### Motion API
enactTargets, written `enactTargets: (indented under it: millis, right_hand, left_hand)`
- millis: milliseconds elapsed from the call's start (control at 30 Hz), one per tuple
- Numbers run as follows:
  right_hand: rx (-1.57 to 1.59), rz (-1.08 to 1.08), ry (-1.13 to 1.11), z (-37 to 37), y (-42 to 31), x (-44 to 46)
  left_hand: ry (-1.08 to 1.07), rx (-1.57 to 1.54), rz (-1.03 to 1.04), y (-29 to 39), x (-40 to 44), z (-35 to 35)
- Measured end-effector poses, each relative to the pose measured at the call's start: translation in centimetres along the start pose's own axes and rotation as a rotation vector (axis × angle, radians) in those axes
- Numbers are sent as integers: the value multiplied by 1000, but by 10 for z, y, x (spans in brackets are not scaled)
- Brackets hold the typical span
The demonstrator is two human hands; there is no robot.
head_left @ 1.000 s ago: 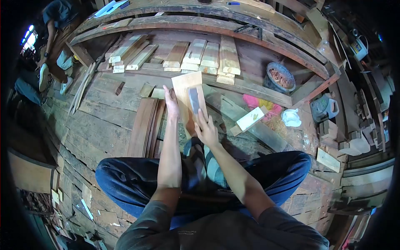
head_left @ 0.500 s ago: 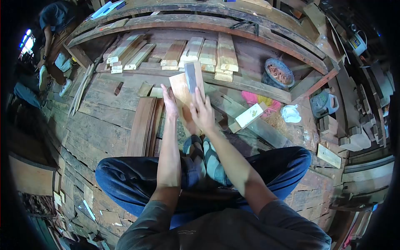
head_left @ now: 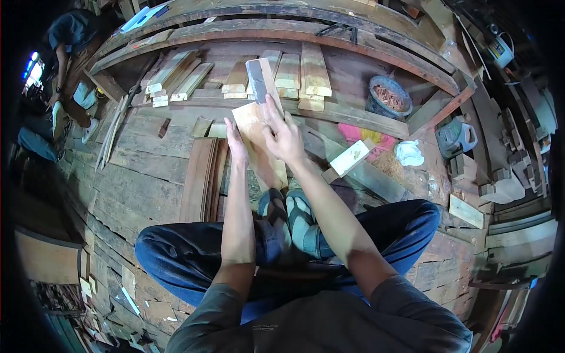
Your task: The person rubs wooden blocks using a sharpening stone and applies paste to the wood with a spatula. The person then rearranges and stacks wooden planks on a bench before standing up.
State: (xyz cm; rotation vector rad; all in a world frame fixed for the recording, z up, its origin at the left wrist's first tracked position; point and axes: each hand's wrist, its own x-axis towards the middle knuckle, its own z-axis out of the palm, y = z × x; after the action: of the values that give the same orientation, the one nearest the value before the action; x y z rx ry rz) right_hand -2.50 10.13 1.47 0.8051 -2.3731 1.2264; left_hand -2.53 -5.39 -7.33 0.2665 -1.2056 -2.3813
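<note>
A pale wooden board [head_left: 251,125] extends away from my feet, with its far end raised toward the stacked planks. My left hand [head_left: 237,144] rests along the board's left edge, fingers stretched and held upright against it. In my right hand [head_left: 286,136] is a sanding block [head_left: 257,81], a long wooden piece with a grey strip along its side. The index finger lies along the block, and the palm hides its near end. The block lies over the board's upper right part, its tip reaching past the far end.
Brown boards [head_left: 200,176] are stacked to the left. Cut planks [head_left: 315,73] lie under a long bench [head_left: 271,26]. To the right are a white-faced wood block [head_left: 352,157], pink cloth [head_left: 348,132], a bucket of shavings [head_left: 389,97] and a jug [head_left: 456,138]. Another person [head_left: 73,38] sits far left.
My right hand has pushed the sanding block farther away along the board, toward and past its far end. My left hand stays at the board's left edge.
</note>
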Motion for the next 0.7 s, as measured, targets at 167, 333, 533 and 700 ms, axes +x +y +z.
enactTargets:
  millis: [167, 333, 533, 700]
  right_hand:
    - [-36, 76, 4, 21, 22, -77]
    - [-101, 5, -176, 31, 72, -160]
    - [-7, 47, 30, 15, 63, -145]
    - [70, 104, -44, -3, 49, -117]
  left_hand:
    - [20, 134, 67, 2, -3, 12]
    - [142, 306, 88, 51, -9, 14]
    - [319, 406, 112, 56, 7, -4]
    - [338, 486, 165, 58, -3, 8]
